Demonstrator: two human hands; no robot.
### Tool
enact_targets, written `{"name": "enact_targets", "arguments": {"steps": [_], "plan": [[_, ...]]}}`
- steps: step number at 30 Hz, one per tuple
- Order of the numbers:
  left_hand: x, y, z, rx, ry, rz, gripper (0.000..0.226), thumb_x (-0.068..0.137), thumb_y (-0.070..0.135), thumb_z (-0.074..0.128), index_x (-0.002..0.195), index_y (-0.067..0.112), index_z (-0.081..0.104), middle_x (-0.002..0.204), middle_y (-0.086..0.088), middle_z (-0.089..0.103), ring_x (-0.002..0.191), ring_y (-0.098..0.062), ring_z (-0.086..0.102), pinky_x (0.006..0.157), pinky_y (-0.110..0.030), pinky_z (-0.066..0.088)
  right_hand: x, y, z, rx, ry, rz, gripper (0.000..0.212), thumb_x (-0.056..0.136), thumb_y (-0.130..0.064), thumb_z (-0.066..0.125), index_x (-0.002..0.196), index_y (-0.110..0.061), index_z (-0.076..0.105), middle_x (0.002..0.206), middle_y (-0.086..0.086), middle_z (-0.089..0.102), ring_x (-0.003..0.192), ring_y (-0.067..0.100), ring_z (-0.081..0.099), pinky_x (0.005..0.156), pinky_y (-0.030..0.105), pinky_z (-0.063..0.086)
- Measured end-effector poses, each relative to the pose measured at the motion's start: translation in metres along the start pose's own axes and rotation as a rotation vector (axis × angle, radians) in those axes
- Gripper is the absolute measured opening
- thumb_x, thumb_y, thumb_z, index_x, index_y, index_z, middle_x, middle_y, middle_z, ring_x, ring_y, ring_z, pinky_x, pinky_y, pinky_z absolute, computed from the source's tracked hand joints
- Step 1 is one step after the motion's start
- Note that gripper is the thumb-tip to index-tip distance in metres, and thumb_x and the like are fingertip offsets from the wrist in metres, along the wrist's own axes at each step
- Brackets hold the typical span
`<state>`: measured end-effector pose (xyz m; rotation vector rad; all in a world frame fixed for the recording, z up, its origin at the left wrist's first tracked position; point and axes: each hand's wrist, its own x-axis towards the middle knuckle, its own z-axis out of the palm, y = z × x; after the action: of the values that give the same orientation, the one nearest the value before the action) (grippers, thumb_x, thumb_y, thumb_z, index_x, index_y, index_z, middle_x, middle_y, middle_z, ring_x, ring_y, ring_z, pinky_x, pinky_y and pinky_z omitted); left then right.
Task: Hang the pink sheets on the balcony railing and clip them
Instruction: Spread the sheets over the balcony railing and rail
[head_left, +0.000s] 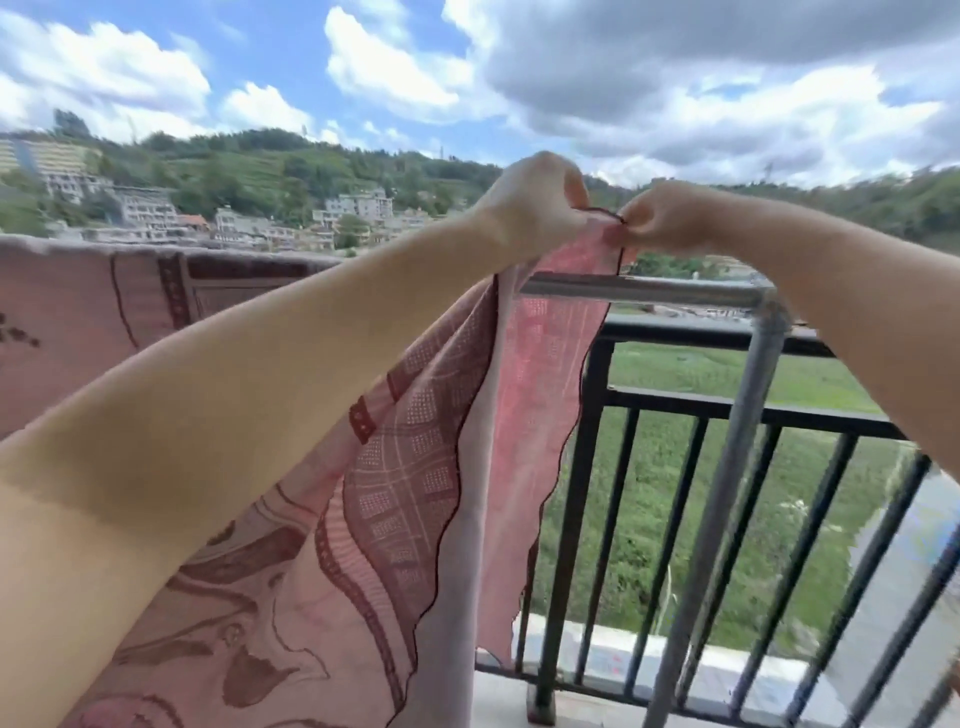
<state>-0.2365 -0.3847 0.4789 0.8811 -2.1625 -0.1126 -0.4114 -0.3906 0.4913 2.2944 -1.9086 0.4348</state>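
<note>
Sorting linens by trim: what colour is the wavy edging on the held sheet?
Dark maroon scalloped edging on the pink sheet, clearest in the head view.

sheet (415, 467): pink, maroon grid and floral print, dark scalloped edge | railing (587, 467): black | pipe (649, 288): grey

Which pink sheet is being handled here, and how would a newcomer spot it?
Start at the grey metal rail above the black balcony railing. The pink sheet in hand rises from below to both hands, left hand and right hand; unlike the draped sheet leftward, its corner is held above the rail.
</note>
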Motion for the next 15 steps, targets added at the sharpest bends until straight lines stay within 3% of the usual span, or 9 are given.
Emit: {"name": "enact_targets", "arguments": {"steps": [3, 7, 12, 15], "plan": [[-0.006, 0.008, 0.051, 0.109, -0.062, -0.112, 0.021, 0.088, 0.011, 0.051, 0.107, 0.004, 0.053, 0.091, -0.005, 0.057, 0.080, -0.018, 0.054, 0.054, -0.015, 0.039, 0.003, 0.047, -0.003, -0.109, -0.074, -0.041, 0.037, 0.090, -0.038, 0.050, 0.103, -0.008, 0.067, 0.068, -0.007, 0.060, 0.057, 0.007, 0.051, 0.057, 0.023, 0.038], [-0.017, 0.023, 0.107, 0.167, -0.002, -0.255, 0.008, 0.084, 0.008, 0.050, 0.088, 0.009, 0.043, 0.080, -0.005, 0.053, 0.076, -0.027, 0.054, 0.062, -0.032, 0.042, 0.008, 0.088, 0.003, -0.164, -0.085, -0.121, 0.027, 0.095, -0.021, 0.046, 0.104, -0.007, 0.066, 0.064, -0.009, 0.052, 0.062, 0.011, 0.049, 0.064, 0.026, 0.039], [-0.021, 0.040, 0.139, 0.209, 0.089, -0.348, 0.013, 0.083, 0.010, 0.050, 0.075, 0.012, 0.040, 0.062, 0.003, 0.045, 0.069, -0.027, 0.049, 0.060, -0.031, 0.035, 0.015, 0.120, -0.001, -0.115, -0.064, -0.228, 0.030, 0.093, -0.026, 0.049, 0.105, -0.006, 0.067, 0.071, -0.001, 0.060, 0.062, 0.016, 0.053, 0.063, 0.027, 0.042], [0.000, 0.061, 0.142, 0.271, 0.245, -0.251, 0.015, 0.083, 0.004, 0.051, 0.073, 0.009, 0.040, 0.057, 0.004, 0.040, 0.060, -0.023, 0.045, 0.052, -0.029, 0.028, 0.015, 0.149, 0.004, -0.023, -0.049, -0.244, 0.035, 0.092, -0.032, 0.049, 0.100, -0.004, 0.068, 0.077, 0.010, 0.065, 0.058, 0.017, 0.049, 0.057, 0.027, 0.038]]}}
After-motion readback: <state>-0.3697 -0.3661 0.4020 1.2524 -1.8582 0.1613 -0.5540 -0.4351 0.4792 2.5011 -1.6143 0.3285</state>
